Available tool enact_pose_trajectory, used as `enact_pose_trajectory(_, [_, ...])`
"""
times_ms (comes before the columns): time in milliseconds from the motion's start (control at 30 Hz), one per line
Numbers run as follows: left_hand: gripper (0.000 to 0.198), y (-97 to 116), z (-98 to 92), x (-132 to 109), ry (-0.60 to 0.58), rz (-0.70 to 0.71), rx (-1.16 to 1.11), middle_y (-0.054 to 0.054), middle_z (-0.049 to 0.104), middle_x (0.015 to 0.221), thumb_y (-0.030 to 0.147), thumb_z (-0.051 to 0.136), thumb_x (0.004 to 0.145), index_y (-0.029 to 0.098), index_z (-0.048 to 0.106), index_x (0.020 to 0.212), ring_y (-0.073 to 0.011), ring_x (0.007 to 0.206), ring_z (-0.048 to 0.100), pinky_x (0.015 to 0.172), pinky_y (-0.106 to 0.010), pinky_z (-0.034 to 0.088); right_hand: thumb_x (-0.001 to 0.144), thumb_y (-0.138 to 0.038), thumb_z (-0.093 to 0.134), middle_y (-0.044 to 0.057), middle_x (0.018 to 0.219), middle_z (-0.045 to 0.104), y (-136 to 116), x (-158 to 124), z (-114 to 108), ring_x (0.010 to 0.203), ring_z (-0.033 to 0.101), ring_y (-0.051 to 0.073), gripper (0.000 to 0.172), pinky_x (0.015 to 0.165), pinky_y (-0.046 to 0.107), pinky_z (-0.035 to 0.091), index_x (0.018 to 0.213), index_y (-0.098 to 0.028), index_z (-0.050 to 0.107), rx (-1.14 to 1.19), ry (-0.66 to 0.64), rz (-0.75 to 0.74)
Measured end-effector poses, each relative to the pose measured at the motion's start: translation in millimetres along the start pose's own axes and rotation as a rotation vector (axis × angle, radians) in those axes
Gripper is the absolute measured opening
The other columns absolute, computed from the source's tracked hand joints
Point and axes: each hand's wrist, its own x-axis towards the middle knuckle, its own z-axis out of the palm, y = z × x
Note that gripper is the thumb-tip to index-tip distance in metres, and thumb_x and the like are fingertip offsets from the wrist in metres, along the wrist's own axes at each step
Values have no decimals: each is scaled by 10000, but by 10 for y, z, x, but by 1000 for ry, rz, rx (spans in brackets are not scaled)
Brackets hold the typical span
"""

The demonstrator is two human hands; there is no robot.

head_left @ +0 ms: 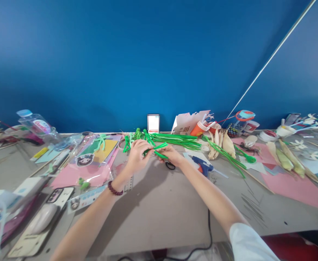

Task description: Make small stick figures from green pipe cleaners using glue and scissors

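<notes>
My left hand (139, 155) is closed on green pipe cleaners (161, 146), which run across to my right hand (172, 155). The fingers of my right hand are pinched on the green strands, close to the left fingertips. A black loop like a scissors handle (170, 166) shows just below my right hand; whether that hand touches it I cannot tell. Behind the hands lies a bundle of long green pipe cleaners (177, 139). Twisted green pipe-cleaner shapes (137, 134) sit beside it, just beyond my left hand.
A blue glue gun (204, 165) lies to the right, near dried corn husks (228, 145) and an orange cup (198, 128). Pink paper (66, 175), a phone (43, 221) and a plastic bottle (39, 125) are at left. A lit screen (153, 123) stands against the blue wall (159, 65).
</notes>
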Motion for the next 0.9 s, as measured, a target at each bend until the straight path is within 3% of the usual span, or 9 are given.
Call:
enact_pose_trajectory(133, [132, -68, 25, -19, 115, -39, 98, -30, 659, 802, 265, 517, 848, 205, 602, 768, -198, 865, 563, 865, -404, 360, 710, -553, 610, -46, 441, 476, -22, 2, 69, 396, 404, 79, 413, 433, 223, 318, 714, -143, 654, -232, 102, -51])
enact_pose_trajectory(333, [129, -92, 31, -39, 156, -34, 201, -21, 672, 797, 250, 522, 847, 211, 604, 754, -191, 852, 571, 866, -398, 343, 885, -311, 463, 39, 713, 627, -156, -137, 157, 654, 533, 148, 269, 571, 243, 338, 830, -169, 685, -1013, 250, -451])
enact_pose_trajectory(500, [123, -82, 19, -48, 166, 46, 290, -14, 684, 812, 205, 509, 852, 219, 609, 782, -191, 869, 574, 904, -419, 319, 910, -197, 405, 67, 716, 593, -257, -231, 265, 725, 516, 171, 258, 603, 264, 326, 855, -153, 654, -1499, 247, -604])
enact_pose_trajectory(667, [199, -72, 13, -61, 73, 161, 407, -31, 667, 778, 136, 450, 859, 226, 622, 816, -208, 907, 572, 941, -456, 298, 923, -189, 384, 82, 796, 578, -330, -240, 278, 823, 494, 201, 266, 715, 310, 353, 824, -160, 629, -1592, 207, -748])
enact_pose_trajectory(800, [233, -81, 27, -54, -10, 273, 437, -42, 669, 833, 111, 425, 862, 218, 630, 832, -209, 939, 561, 945, -448, 327, 915, -213, 433, 96, 988, 614, -374, -234, 196, 988, 488, 216, 224, 834, 340, 352, 861, -180, 648, -1447, 246, -798])
enact_pose_trajectory(900, [234, -69, 37, -46, -112, 349, 390, -42, 666, 860, 124, 421, 871, 222, 633, 869, -194, 944, 559, 919, -405, 378, 903, -270, 474, 87, 976, 652, -381, -212, 122, 975, 523, 211, 214, 855, 344, 357, 850, -192, 666, -1258, 262, -727])
